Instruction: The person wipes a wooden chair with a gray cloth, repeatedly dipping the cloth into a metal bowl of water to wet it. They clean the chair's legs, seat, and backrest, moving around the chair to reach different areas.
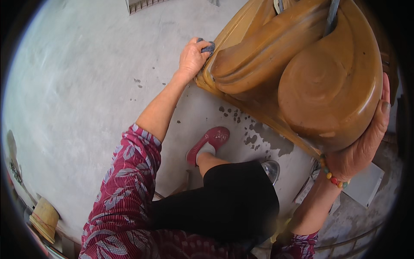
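Note:
A large carved, glossy brown piece [323, 84], seemingly wood, with a rounded scroll and curved ridges, fills the upper right of the head view. My left hand [193, 58] grips a dark grey cloth or scouring pad [208, 47] against the flat left edge of the piece. On the other side, my right hand [359, 152] lies with its palm and fingers around the outside of the rounded scroll; a beaded bracelet circles the wrist. Part of that hand is hidden behind the curve. Grey metal rods [332, 16] stand in gaps at the top of the piece.
Wet spots [271, 137] mark the grey concrete floor [97, 81] below the piece. A metal bowl [271, 171] sits beside my knee. A white power strip [304, 191] and a pale flat panel [367, 184] lie at lower right. A yellowish container [45, 218] is at lower left.

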`<state>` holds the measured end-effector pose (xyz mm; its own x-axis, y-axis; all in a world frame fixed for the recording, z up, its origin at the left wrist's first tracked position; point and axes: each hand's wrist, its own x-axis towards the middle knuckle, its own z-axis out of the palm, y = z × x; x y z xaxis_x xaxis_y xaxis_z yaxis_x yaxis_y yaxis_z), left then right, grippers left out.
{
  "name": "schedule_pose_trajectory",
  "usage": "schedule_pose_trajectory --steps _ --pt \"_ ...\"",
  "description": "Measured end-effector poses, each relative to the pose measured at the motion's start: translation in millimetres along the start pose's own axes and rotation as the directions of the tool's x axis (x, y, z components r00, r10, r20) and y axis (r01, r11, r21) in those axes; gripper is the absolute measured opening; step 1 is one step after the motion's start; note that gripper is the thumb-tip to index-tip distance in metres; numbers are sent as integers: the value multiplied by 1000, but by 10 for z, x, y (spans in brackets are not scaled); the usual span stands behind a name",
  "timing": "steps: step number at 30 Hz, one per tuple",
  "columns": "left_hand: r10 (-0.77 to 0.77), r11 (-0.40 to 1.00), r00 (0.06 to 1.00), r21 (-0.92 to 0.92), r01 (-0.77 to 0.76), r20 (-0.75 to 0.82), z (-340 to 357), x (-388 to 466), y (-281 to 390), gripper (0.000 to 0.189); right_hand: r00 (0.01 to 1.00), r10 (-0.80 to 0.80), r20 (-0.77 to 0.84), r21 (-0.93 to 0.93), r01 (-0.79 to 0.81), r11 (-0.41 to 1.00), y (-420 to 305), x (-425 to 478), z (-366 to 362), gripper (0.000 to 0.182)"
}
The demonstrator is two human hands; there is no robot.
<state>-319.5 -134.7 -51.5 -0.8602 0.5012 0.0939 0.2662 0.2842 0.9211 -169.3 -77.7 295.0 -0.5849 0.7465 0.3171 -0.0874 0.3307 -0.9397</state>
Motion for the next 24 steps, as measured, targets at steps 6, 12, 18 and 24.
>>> schedule_pose_trajectory --steps 6,12,18,24 --pt "151 982 987 105 -156 60 -182 -530 -50 27 999 -37 18 -144 39 989 -5 -38 36 48" --pt "57 986 997 158 -50 -43 -180 -1141 123 28 994 -106 -17 -198 100 975 8 -54 51 45" --pt "47 984 996 177 -32 -81 -165 -801 114 26 795 -475 377 -579 603 549 142 17 -237 42" --pt "176 960 984 225 -168 -15 -91 -523 96 28 980 -197 -5 -192 192 962 91 -1 -36 40"
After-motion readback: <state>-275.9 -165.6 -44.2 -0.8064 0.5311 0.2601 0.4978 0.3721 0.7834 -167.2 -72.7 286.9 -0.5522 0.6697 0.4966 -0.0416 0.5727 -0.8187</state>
